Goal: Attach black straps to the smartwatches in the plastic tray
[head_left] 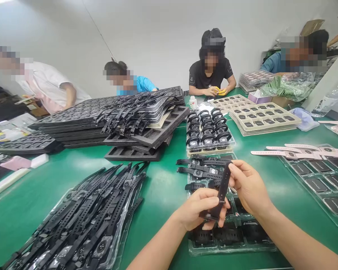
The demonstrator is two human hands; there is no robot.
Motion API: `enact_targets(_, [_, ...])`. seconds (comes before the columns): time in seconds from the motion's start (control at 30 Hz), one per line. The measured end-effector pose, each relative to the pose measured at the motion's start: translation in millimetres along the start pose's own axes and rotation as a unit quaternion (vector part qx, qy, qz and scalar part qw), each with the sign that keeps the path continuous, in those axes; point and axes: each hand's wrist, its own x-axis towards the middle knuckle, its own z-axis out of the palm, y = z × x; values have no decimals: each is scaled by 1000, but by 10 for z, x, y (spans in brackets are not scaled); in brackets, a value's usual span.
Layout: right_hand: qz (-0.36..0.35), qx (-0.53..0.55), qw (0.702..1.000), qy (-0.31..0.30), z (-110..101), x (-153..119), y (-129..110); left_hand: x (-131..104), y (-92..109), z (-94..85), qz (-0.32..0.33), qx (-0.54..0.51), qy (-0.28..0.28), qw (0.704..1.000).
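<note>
A smartwatch with a black strap (224,182) is held up between my hands. My left hand (204,208) grips its lower part near the buckle; the watch body is mostly hidden by the fingers. The free end of the strap is pinched by my right hand (246,183). Beneath them lies a clear plastic tray (197,250) with black-strapped watches, some lying open across its far part and others curled in its compartments. To the left, another clear tray (119,240) is heaped with black-strapped watches (101,245) laid side by side.
Black foam trays (73,131) are stacked at the back left. Beyond my hands stands a tray of closed watches (208,129), beside beige trays (266,116). Pink-strapped watches (298,153) lie on a tray at right. Several people sit around the green table (160,187).
</note>
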Motion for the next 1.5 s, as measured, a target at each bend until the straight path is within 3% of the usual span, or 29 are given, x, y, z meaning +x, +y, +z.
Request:
enact_targets(0.33, [3, 3, 1000, -5, 2, 21, 4, 12, -12, -4, -1, 7, 15, 1000])
enact_targets(0.47, [-14, -26, 999, -26, -35, 33, 12, -30, 7, 43, 53, 142, 84, 985])
enact_targets(0.53, [-44, -66, 995, -59, -55, 23, 23, -52, 29, 51, 137, 306, 175, 926])
enact_targets(0.6, [-67, -142, 982, -106, -62, -6, 38, -57, 40, 31, 244, 474, 252, 808])
enact_targets(0.67, [-72, -235, 958, -149, -51, -42, 53, -43, 28, -8, 320, 587, 273, 692])
enact_targets(0.73, [-70, -302, 935, -170, -32, -65, 67, -20, -4, -45, 351, 649, 254, 625])
enact_targets(0.8, [-63, -319, 931, -163, -17, -64, 81, -4, -38, -65, 370, 674, 245, 590])
enact_targets(0.97, [-15, -244, 960, -140, -28, -5, 117, -21, -59, -63, 423, 656, 229, 581])
enact_targets(1.13, [-31, -266, 960, -86, -41, -3, 117, -34, -37, -78, 477, 653, 211, 549])
enact_targets(1.5, [-24, -195, 974, -114, -11, -35, 101, -11, -27, -63, 501, 653, 202, 531])
